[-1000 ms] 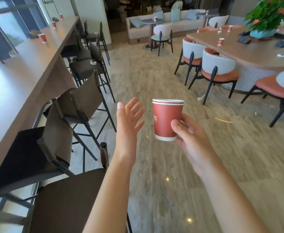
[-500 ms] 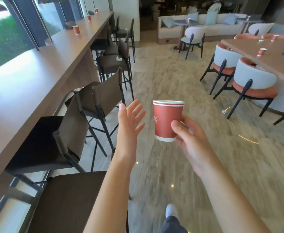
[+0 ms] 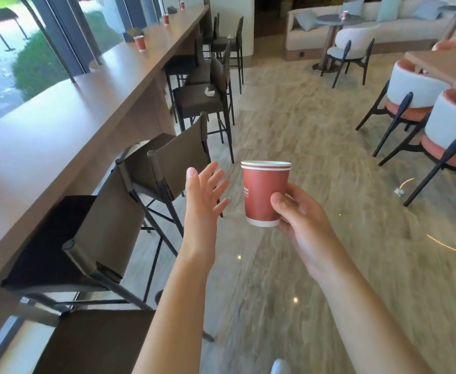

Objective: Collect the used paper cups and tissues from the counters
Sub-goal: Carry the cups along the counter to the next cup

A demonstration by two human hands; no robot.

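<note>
While the right hand (image 3: 299,220) grips the stacked red paper cups (image 3: 265,194) near their base, thumb in front and fingers curled behind, the left hand (image 3: 203,197) hangs beside them with its fingers spread and nothing in it. The stack, showing two white rolled rims, sits upright in the air over the floor, well apart from the long wooden worktop (image 3: 67,125) on the left. Three more red cups wait there, the nearest (image 3: 139,43) far along the smooth, matte top, and a crumpled white tissue (image 3: 210,91) lies on a dark stool seat (image 3: 194,97). The thin paper walls would probably buckle under a hard squeeze, and the low grip could let the stack tip if there is leftover liquid. The polished stone floor (image 3: 316,130) looks slippery, and the angular stools crowd the way.
</note>
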